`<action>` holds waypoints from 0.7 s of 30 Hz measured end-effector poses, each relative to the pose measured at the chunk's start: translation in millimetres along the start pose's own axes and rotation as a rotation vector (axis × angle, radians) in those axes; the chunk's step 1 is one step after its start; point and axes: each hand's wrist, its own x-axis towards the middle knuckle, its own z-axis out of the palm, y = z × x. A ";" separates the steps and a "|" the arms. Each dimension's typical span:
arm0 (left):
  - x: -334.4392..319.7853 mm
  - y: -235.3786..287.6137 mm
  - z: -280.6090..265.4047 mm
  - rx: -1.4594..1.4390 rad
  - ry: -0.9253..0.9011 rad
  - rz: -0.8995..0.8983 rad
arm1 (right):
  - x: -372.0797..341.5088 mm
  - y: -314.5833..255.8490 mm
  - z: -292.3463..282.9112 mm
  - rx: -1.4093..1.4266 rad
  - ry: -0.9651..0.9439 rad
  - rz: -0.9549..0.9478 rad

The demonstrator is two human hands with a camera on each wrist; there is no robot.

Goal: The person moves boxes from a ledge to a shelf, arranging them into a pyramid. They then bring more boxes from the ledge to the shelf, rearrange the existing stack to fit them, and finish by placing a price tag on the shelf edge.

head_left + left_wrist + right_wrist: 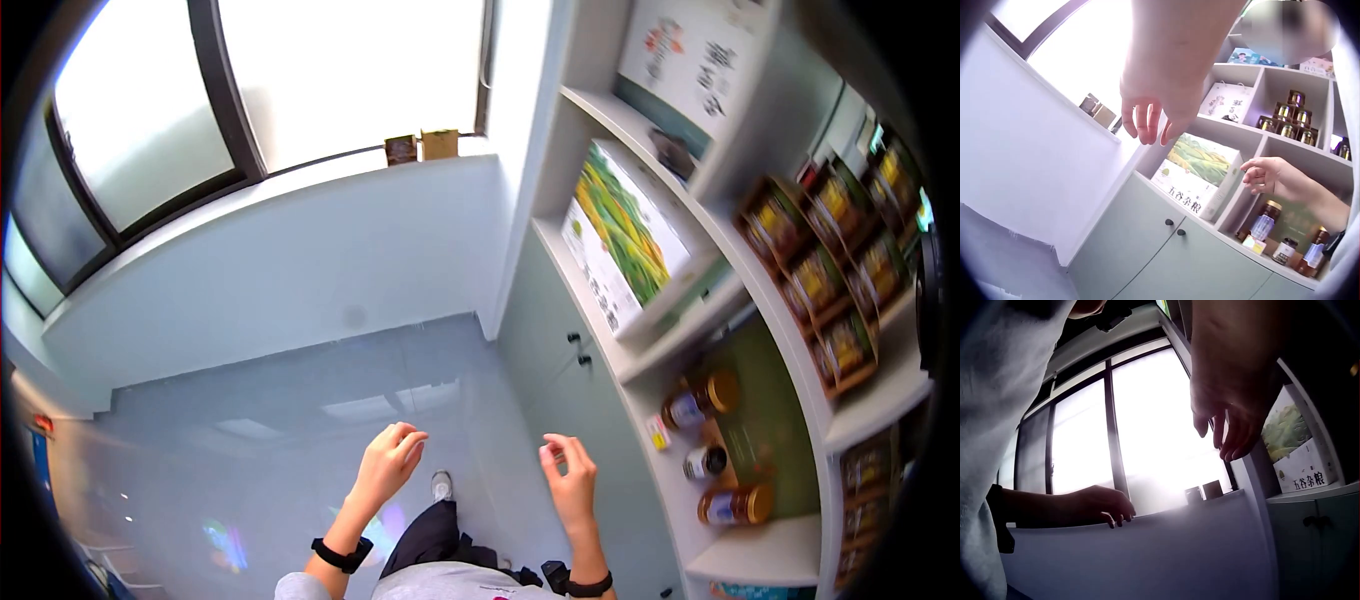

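Note:
Both hands hang in the air in front of the body, holding nothing. The left hand [385, 468] has loosely bent fingers and is over the floor in the head view; its fingers [1142, 122] point down in the left wrist view. To its right the right hand [572, 484] is held with thumb and fingers loosely curved, a gap between them, beside the cabinet doors. Neither hand touches the shelf goods; the jars [735, 505] stand on a lower shelf to the right of the right hand.
Shelving [640, 374] on the right holds a printed carton [625, 240], jars and a tiered rack of small jars [815, 285]. Two small boxes [439, 145] stand on the window sill [330, 172]. Cabinet doors [560, 380] with dark knobs lie under the shelves; a shoe [442, 486] is on the floor.

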 end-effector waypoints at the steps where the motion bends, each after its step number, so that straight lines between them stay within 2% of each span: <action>1: 10.7 -14.3 -0.9 -0.002 0.003 -0.007 | 18.0 -5.3 17.6 -0.015 -0.059 -0.054; 3: 29.9 -37.2 -3.0 -0.027 -0.011 -0.006 | 47.3 -19.4 43.2 -0.060 -0.153 -0.147; 6: 67.2 -59.6 -17.0 -0.074 0.081 0.016 | 87.3 -43.8 69.2 -0.042 -0.155 -0.191; 10: 96.9 -93.9 -36.5 -0.115 0.167 -0.078 | 129.3 -51.4 105.3 -0.054 -0.163 -0.211; 16: 107.3 -149.5 -47.6 -0.067 0.224 -0.213 | 190.4 -62.5 149.7 -0.035 -0.268 -0.279; 21: 134.1 -192.4 -52.5 -0.020 0.185 -0.291 | 254.0 -50.8 200.3 0.015 -0.298 -0.329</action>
